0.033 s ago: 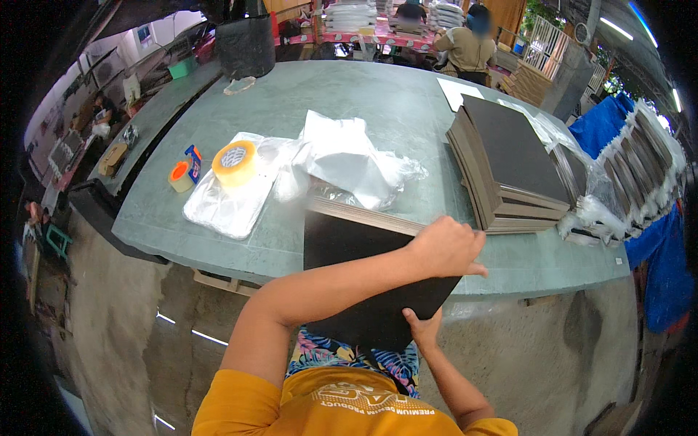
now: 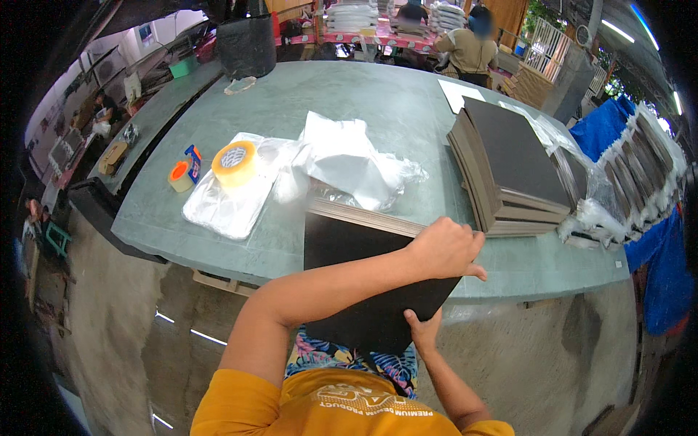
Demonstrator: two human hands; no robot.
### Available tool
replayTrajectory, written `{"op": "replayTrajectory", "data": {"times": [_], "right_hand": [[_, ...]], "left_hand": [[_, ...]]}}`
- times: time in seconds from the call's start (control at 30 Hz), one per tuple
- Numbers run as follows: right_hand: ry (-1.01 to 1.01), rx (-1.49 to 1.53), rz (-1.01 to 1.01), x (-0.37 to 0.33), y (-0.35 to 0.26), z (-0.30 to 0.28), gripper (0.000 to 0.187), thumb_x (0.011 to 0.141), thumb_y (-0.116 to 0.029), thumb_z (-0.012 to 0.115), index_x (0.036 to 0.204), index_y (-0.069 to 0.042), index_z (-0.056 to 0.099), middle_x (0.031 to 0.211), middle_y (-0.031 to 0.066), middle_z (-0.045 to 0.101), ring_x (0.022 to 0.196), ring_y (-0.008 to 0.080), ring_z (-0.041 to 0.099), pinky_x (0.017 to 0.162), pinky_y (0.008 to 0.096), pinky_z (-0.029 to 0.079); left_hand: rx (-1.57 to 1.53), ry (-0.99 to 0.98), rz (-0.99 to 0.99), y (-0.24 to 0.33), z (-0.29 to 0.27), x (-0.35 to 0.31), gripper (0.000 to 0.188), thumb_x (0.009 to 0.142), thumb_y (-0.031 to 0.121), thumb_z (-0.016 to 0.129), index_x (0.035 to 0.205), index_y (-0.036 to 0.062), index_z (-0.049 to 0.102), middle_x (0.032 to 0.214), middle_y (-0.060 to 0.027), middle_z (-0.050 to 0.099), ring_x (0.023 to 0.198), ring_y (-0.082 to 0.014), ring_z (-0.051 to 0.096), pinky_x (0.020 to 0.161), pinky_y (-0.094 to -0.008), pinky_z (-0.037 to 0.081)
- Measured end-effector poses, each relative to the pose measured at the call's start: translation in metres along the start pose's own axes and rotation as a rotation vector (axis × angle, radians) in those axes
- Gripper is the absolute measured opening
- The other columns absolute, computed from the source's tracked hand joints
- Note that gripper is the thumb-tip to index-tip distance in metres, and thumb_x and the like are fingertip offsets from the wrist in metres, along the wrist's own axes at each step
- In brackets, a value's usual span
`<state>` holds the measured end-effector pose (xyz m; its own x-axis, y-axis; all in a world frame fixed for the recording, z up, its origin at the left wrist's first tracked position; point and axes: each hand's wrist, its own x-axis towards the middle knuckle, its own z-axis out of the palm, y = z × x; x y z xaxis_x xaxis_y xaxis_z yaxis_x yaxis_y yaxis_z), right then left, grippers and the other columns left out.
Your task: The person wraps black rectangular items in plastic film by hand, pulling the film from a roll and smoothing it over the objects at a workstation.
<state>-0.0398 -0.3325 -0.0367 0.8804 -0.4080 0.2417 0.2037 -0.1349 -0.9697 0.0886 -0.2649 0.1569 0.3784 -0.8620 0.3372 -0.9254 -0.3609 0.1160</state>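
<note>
A stack of black boards [image 2: 363,291] with pale grey-brown edges is tilted between the table's front edge and my lap. My left forearm crosses over it, and my left hand [image 2: 445,248] is closed at its right edge, fingers curled and thumb pointing right. Lower on that edge, my right hand [image 2: 425,330] grips the stack, its thumb on the black face and the other fingers hidden beneath. Just beyond the stack lies a crumpled clear plastic wrap [image 2: 338,156]. To the right rests a taller pile of similar boards [image 2: 512,156], its layers slightly uneven.
On the green table [image 2: 291,87], a large roll of clear tape [image 2: 235,164] sits on flat plastic bags [image 2: 233,211]. Left of it is a tape dispenser [image 2: 185,171]. Plastic-wrapped bundles [image 2: 625,174] stand at the far right beside blue tarp [image 2: 662,276]. A person [image 2: 469,54] sits beyond the table.
</note>
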Motion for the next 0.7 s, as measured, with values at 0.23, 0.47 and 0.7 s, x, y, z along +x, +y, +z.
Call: {"op": "replayTrajectory", "data": {"times": [0.23, 0.47, 0.7], "right_hand": [[-0.128, -0.176, 0.279, 0.033, -0.033, -0.021, 0.057, 0.065, -0.029, 0.072, 0.106, 0.004, 0.048, 0.089, 0.0122, 0.058, 0.081, 0.0194, 0.056, 0.074, 0.0312, 0.044], [-0.322, -0.463, 0.202, 0.078, -0.046, -0.033, 0.07, 0.054, -0.045, 0.076, 0.097, 0.005, 0.052, 0.085, 0.0135, 0.059, 0.08, 0.0201, 0.057, 0.072, 0.031, 0.044], [0.033, 0.179, 0.212, 0.098, -0.047, -0.002, 0.063, 0.057, -0.039, 0.077, 0.098, 0.002, 0.051, 0.089, 0.0062, 0.057, 0.082, 0.0167, 0.054, 0.074, 0.0283, 0.042]], "left_hand": [[-0.136, 0.194, -0.341, -0.16, -0.06, -0.025, 0.037, 0.072, 0.032, 0.061, 0.098, 0.0058, 0.057, 0.094, -0.0118, 0.058, 0.091, -0.0266, 0.052, 0.078, -0.0348, 0.04], [-0.125, 0.234, -0.572, -0.287, 0.021, -0.118, 0.045, 0.065, 0.022, 0.068, 0.105, 0.0076, 0.052, 0.107, -0.0117, 0.052, 0.103, -0.0272, 0.044, 0.088, -0.0365, 0.035], [-0.145, 0.258, -0.416, -0.258, 0.044, -0.077, 0.047, 0.067, 0.029, 0.067, 0.107, 0.0105, 0.051, 0.11, -0.0108, 0.049, 0.104, -0.029, 0.042, 0.086, -0.0386, 0.035]]}}
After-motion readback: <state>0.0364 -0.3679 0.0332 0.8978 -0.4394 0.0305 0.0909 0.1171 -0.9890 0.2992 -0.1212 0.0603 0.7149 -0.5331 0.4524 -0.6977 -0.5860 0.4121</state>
